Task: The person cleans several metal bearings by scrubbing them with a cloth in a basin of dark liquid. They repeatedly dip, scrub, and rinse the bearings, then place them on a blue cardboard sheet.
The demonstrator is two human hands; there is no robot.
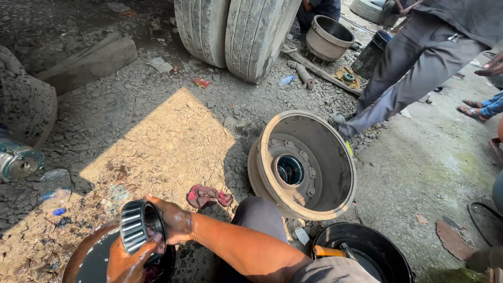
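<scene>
You have a tapered roller bearing [139, 226] in both hands at about seven o'clock in your view, held just above a shallow round pan [86, 257] of dark, oily liquid. Your right hand [175, 220] is closed on the bearing's far side, at its three o'clock, thumb over the rim. Your left hand [128, 262] cups it from below, at its six o'clock, fingers wrapped up against the rollers. Neither grip is open; both are closed on the bearing, and both hands are wet with oil.

The bearing's bore axis lies roughly level, running from nine o'clock to three o'clock, with the open bore turned toward your right hand. The pan sits directly beneath it, so the left hand is the one nearer the liquid.

A large brake drum [304, 165] rests on the gravel at two o'clock from the bearing, well apart, its open mouth tilted up toward you. A red rag [208, 196] lies between them. A black bucket [387, 251] stands at four o'clock. Another person's grey trouser leg [403, 68] stands beyond the drum.
</scene>
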